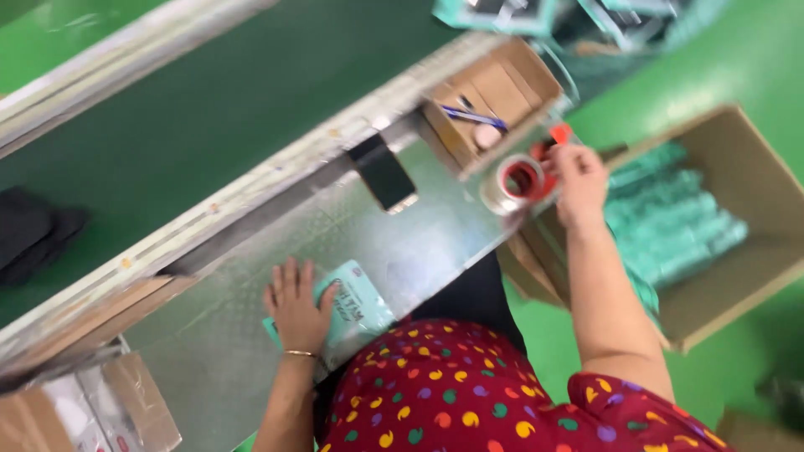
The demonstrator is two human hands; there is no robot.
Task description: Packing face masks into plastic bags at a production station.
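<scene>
My left hand lies flat, fingers spread, on a teal and white packet at the near edge of the shiny metal worktable. My right hand reaches out to the right end of the table and grips a red tape dispenser with a roll of clear tape on it. The dispenser hangs over the table's end, just below a small open cardboard box.
A dark green conveyor belt runs behind the table. A black phone lies on the table. A large carton of teal packets stands on the green floor at right. Cardboard and wrapped items sit at lower left.
</scene>
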